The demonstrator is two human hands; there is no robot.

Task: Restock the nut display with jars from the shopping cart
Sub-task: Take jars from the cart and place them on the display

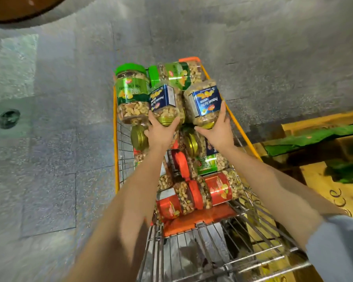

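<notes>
Both hands are full. The left hand (161, 133) curls its fingers round the lid end of a clear plastic nut jar with a blue label and gold screw lid (164, 102). The right hand (217, 134) grips a second blue-labelled clear jar (205, 101) the same way. The pair sit side by side, lids toward the person, above the load in the far half of the cart (whether they have fully left the jars beneath, I cannot tell).

Under the forearms, the orange-rimmed wire shopping cart (116, 151) is far from emptied. Nearest lie clear red-labelled jars with red lids (218, 188), on their sides and touching one another. Beyond them is a green-labelled jar on its side (207, 162), then more gold-lidded jars (139, 137) just below the hands. At the far end, green-lidded clear jars with green labels (130, 92) are piled high against the rim.

By my reading, the job is at the pick-up step of one round. Two jars are in hand but not yet carried off, and a good many remain in the cart. The nut display itself is not plainly in view. A yellow wooden pallet-like platform (322, 180) stands just right of the cart, and it may belong to the display, though I cannot say.
</notes>
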